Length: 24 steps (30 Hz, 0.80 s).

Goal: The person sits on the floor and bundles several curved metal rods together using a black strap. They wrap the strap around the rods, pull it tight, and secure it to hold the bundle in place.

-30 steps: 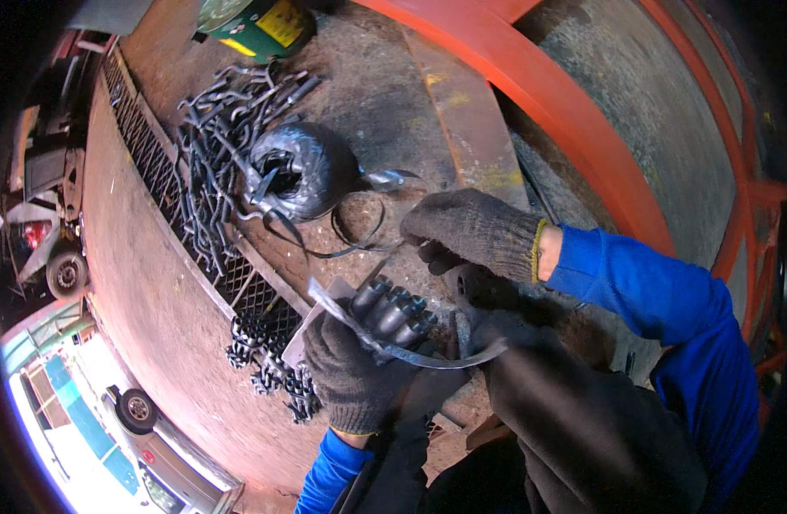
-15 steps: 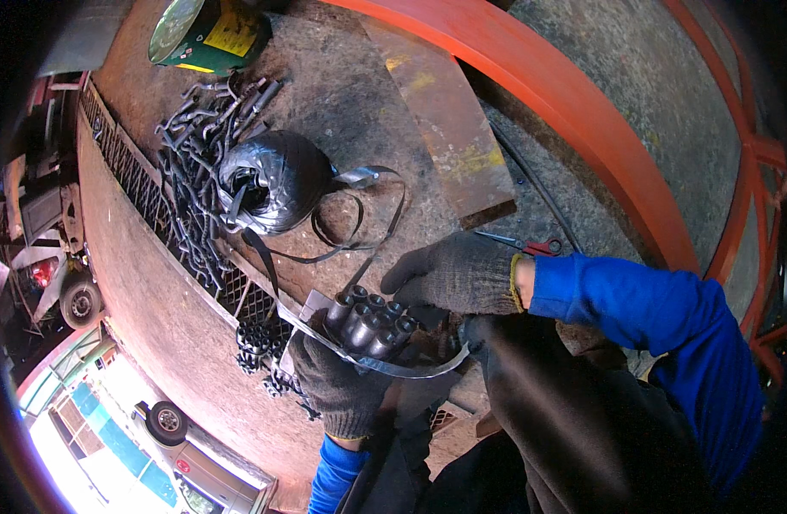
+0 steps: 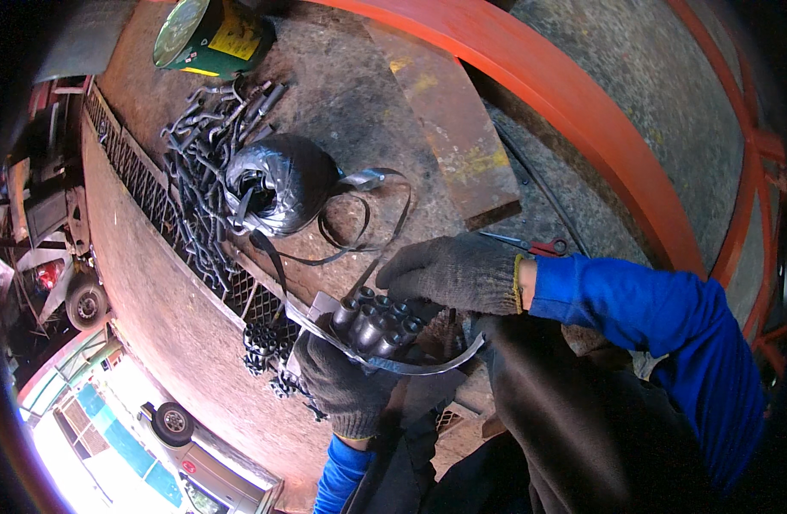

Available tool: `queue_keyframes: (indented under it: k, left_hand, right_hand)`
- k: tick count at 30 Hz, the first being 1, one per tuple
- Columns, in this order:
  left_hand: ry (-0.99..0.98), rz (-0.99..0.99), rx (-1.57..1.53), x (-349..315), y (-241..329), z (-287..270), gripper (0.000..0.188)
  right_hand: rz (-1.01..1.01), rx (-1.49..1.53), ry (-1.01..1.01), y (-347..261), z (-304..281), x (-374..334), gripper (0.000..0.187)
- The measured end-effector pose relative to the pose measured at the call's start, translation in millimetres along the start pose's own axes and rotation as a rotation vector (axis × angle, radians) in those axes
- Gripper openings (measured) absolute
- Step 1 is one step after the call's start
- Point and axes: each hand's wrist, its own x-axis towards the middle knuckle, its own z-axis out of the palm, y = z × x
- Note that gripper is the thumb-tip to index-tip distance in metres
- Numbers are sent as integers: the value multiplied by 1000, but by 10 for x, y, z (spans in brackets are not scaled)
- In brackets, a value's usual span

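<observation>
My left hand [image 3: 340,385], in a dark grey knitted glove, is wrapped round the near side of a bundle of short dark metal tubes [image 3: 378,330] with open round ends. A flat grey plastic strap [image 3: 428,369] loops round the bundle's near side and stretches to the right. On the far side, my gloved right hand [image 3: 452,272] has its fingers bent together against the tubes; what lies under the fingertips is hidden. Beyond the bundle sits a roll of black plastic strapping [image 3: 295,184], its loose end curling across the bench towards the tubes.
A heap of dark bent metal rods [image 3: 196,188] lies left of the roll. A green tin [image 3: 214,38] stands at the far left. Red-handled scissors [image 3: 548,247] rest near a thick steel plate [image 3: 471,163]. An orange beam [image 3: 573,111] crosses the right side. More small bundles [image 3: 261,343] lie at left.
The bundle has shifted slightly to the right in view and tipped a little. My right fingers have come closer over its far edge. Both hands stay on it.
</observation>
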Motion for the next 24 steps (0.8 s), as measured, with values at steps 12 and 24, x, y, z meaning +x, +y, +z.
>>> queue_keyframes:
  k: [12, 24]
  left_hand:
    - [-22, 14, 34, -35, 42, -88, 108]
    - [-63, -9, 49, -25, 54, -119, 111]
  right_hand:
    - [-409, -482, 94, 311, 64, 139, 29]
    - [-500, -665, 99, 315, 57, 142, 37]
